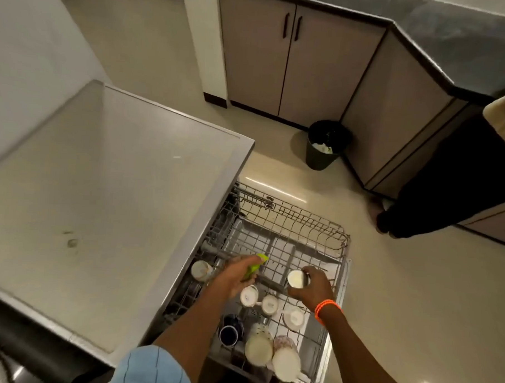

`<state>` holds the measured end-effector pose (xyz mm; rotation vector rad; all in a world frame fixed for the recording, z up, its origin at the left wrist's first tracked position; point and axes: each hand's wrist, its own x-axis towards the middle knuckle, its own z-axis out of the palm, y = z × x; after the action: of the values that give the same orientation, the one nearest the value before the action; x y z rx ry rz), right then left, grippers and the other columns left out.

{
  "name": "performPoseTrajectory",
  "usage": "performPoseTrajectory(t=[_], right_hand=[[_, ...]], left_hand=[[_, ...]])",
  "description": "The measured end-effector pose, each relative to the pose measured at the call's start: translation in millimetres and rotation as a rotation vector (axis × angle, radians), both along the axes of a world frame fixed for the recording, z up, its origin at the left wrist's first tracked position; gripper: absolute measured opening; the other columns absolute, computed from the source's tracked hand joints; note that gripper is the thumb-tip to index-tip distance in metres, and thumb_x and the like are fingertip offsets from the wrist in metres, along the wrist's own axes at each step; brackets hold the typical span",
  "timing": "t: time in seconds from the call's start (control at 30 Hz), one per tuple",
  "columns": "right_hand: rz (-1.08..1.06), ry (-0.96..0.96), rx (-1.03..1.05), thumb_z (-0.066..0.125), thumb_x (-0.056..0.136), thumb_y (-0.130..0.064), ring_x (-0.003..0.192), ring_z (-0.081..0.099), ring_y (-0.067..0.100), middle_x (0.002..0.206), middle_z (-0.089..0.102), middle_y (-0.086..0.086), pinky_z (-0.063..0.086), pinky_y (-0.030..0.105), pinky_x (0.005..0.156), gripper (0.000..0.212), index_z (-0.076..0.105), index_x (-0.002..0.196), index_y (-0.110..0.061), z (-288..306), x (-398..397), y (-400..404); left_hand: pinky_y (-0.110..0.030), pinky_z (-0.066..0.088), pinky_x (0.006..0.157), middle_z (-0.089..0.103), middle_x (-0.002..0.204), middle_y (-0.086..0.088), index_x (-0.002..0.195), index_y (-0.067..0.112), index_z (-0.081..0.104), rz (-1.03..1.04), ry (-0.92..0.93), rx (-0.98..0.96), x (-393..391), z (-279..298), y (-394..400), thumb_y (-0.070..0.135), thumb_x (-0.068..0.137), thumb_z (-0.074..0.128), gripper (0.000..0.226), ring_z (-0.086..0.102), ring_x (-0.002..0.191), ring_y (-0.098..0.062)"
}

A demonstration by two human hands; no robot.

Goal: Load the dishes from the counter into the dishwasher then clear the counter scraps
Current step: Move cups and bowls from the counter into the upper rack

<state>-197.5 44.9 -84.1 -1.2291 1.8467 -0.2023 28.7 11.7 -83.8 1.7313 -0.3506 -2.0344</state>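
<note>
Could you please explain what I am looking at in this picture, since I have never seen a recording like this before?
There is no machine here: a person wears a camera on the head, so the single picture looks forward and down at their own two arms. They stand over a pulled-out dishwasher rack beside a steel counter. The left hand grips a green item; I cannot tell what it is. The right hand, with an orange band on its wrist, holds a white cup over the rack. Several cups already lie in the rack, among them a dark blue one. Further off, a black bin stands on the floor by the cabinets, and another person's dark-clothed legs show at the right.
</note>
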Motion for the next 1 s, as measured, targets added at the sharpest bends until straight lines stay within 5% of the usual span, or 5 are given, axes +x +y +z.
performPoseTrajectory(t=[0.13, 0.23, 0.5, 0.83, 1.0], right_hand=[[0.074, 0.028, 0.003, 0.091, 0.06, -0.026, 0.105, 0.054, 0.024, 0.113, 0.049, 0.002, 0.047, 0.032, 0.089, 0.071, 0.056, 0.122, -0.018, -32.7, 1.3, -8.8], [0.102, 0.047, 0.01, 0.091, 0.06, -0.025, 0.107, 0.056, 0.025, 0.12, 0.048, 0.002, 0.048, 0.031, 0.089, 0.077, 0.053, 0.126, -0.02, -59.7, 2.9, -12.4], [0.131, 0.067, -0.069, 0.089, 0.063, -0.033, 0.104, 0.057, 0.022, 0.122, 0.043, -0.003, 0.052, 0.034, 0.087, 0.073, 0.049, 0.124, -0.024, -112.8, 9.3, -9.5], [0.188, 0.093, -0.099, 0.089, 0.064, -0.029, 0.108, 0.057, 0.022, 0.124, 0.045, -0.002, 0.055, 0.033, 0.089, 0.074, 0.046, 0.125, -0.027, -138.4, 12.5, -9.8], [0.214, 0.109, -0.09, 0.088, 0.066, -0.029, 0.112, 0.056, 0.023, 0.129, 0.045, -0.001, 0.054, 0.033, 0.09, 0.077, 0.044, 0.13, -0.028, -142.1, 10.1, -8.8]], left_hand=[[-0.035, 0.063, 0.077, 0.068, 0.111, -0.01, 0.109, 0.016, 0.063, -0.078, -0.256, -0.094, -17.8, -42.5, -13.2, 0.033, 0.075, 0.086, 0.045, 0.071, 0.088, -0.022], [-0.025, 0.05, 0.056, 0.065, 0.1, 0.0, 0.108, 0.021, 0.057, -0.296, -0.532, -0.248, -30.8, -64.0, -18.5, 0.038, 0.072, 0.086, 0.05, 0.064, 0.082, -0.016], [-0.033, 0.042, 0.079, 0.058, 0.115, -0.005, 0.107, 0.035, 0.044, -0.442, -0.9, -0.334, -51.3, -128.1, -8.0, 0.054, 0.067, 0.079, 0.056, 0.053, 0.108, -0.031], [-0.042, 0.055, 0.089, 0.067, 0.118, -0.011, 0.127, 0.02, 0.032, -0.558, -1.095, -0.448, -66.0, -150.5, -1.0, 0.048, 0.08, 0.078, 0.072, 0.063, 0.109, -0.033], [-0.039, 0.044, 0.106, 0.065, 0.123, -0.006, 0.13, 0.017, 0.035, -0.64, -1.173, -0.483, -67.1, -158.7, 3.6, 0.052, 0.078, 0.078, 0.077, 0.062, 0.115, -0.026]])
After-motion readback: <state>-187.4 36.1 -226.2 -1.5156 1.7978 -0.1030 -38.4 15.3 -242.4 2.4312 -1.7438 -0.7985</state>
